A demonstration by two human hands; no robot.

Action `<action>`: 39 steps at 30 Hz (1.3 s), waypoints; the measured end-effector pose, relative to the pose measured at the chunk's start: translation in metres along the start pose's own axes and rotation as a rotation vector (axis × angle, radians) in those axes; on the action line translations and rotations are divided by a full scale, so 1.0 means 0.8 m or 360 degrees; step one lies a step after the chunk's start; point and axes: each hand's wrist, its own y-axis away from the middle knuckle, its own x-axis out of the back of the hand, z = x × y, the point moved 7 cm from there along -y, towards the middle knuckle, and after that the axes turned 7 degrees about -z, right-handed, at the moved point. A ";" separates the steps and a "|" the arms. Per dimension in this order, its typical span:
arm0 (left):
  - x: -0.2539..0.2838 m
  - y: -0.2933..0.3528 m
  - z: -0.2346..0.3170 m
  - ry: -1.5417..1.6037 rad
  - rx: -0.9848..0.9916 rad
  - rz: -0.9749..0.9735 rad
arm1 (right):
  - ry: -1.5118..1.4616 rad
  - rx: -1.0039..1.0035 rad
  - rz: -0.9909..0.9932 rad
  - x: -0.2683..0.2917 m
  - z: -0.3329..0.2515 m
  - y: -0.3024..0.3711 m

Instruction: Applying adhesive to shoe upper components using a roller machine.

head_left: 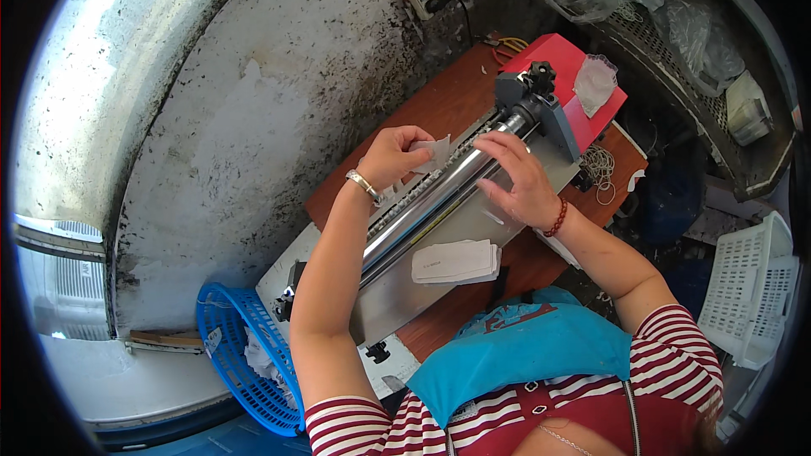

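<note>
A roller machine with a long shiny metal roller [422, 218] lies slantwise across the table in front of me. Beyond the roller, my left hand [393, 159] is closed, pinching a thin whitish piece of sheet material [438, 152] between thumb and fingers. My right hand [519, 184] hovers over or touches the roller's right part, its fingers apart and nothing seen in them. On the machine's near metal plate [384, 304] rests a stack of white cut pieces [456, 262] with rounded ends.
A red housing [562, 76] with a black knob [541, 78] ends the machine at the far right. At the lower left stands a blue basket [287, 371] with whitish scraps. White crates [748, 287] are stacked at right; a tangle of string [600, 171] hangs by the brown table [431, 101].
</note>
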 end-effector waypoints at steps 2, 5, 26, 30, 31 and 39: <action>-0.019 0.021 0.028 -0.0036 -0.0097 -0.0292 | 0.0134 0.0138 0.0151 0.003 -0.009 -0.024; -0.023 0.043 0.054 -0.0096 -0.0227 -0.0407 | 0.0197 0.0224 0.0121 -0.006 -0.001 -0.043; 0.142 -0.037 -0.141 -0.1570 0.0320 0.0671 | -0.0084 0.0219 -0.0285 -0.042 -0.016 0.037; 0.101 -0.062 -0.226 -0.1672 0.0547 0.0127 | 0.0014 0.0360 -0.0390 -0.055 -0.032 0.059; 0.089 -0.065 -0.244 -0.1569 0.0702 -0.0018 | -0.0009 0.0385 -0.0422 -0.055 -0.037 0.063; 0.072 -0.077 -0.255 -0.1431 0.0834 -0.0248 | -0.0030 0.0478 -0.0589 -0.073 -0.042 0.076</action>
